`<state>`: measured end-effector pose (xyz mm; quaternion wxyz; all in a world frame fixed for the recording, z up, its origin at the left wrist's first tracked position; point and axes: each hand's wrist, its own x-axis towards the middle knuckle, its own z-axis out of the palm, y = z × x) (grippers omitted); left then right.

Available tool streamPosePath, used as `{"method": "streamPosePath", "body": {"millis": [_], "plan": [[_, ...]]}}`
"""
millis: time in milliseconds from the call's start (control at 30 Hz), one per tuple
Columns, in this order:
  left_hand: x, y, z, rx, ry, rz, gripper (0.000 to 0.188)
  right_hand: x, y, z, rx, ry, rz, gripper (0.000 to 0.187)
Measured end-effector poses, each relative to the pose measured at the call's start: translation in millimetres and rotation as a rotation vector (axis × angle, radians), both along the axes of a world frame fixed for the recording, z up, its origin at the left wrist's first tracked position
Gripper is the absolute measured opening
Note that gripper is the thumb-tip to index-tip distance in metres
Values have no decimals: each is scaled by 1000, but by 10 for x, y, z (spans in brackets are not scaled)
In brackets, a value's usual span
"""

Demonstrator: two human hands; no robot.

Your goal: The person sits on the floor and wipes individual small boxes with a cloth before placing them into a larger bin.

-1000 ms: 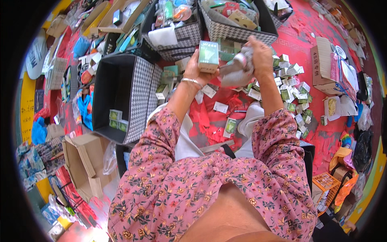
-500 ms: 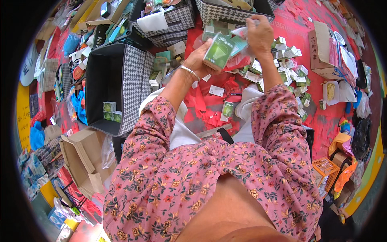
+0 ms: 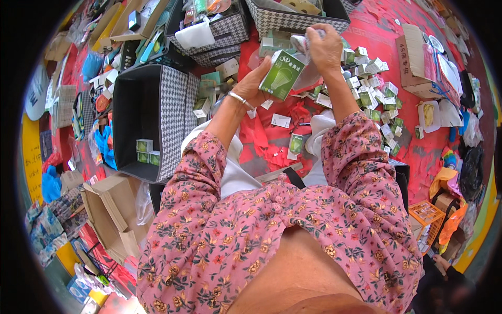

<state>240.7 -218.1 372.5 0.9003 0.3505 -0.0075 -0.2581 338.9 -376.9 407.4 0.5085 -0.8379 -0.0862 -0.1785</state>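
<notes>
My left hand [image 3: 253,82], with a bangle at the wrist, is closed round the side of a green and white light bulb box [image 3: 282,76]. The box is tilted, its printed bulb picture facing up. To its right my right hand [image 3: 325,48] pinches a crumpled whitish cloth [image 3: 300,44], a little apart from the box. The fingertips are partly hidden behind the cloth. Below the hands, between my knees, lies another green bulb box [image 3: 296,143] near a white card [image 3: 281,120]. Several small green and white boxes [image 3: 372,90] are heaped to the right.
On the left a houndstooth storage bin [image 3: 180,112] lies on its side, with several green boxes [image 3: 144,146] inside. More houndstooth bins [image 3: 226,32] stand at the far side. A brown carton [image 3: 104,206] sits at lower left, an orange basket [image 3: 426,214] at lower right.
The bulb box has turned so its printed face shows more fully. My right hand with the cloth has shifted slightly left and down, and the cloth is now off the box's face.
</notes>
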Motion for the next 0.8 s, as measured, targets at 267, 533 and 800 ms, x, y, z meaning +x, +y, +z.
{"method": "streamPosePath", "body": {"millis": [267,533,800], "plan": [[-34,-68,230,549,-343,48,67,43,-143,123,622,345,194,19],[-50,-83,218,819,-483,73,58,-232,22,227,-287,-143,390,19],[117,52,115,916,-400,297,68,-19,-239,201,-55,409,207,42]]}}
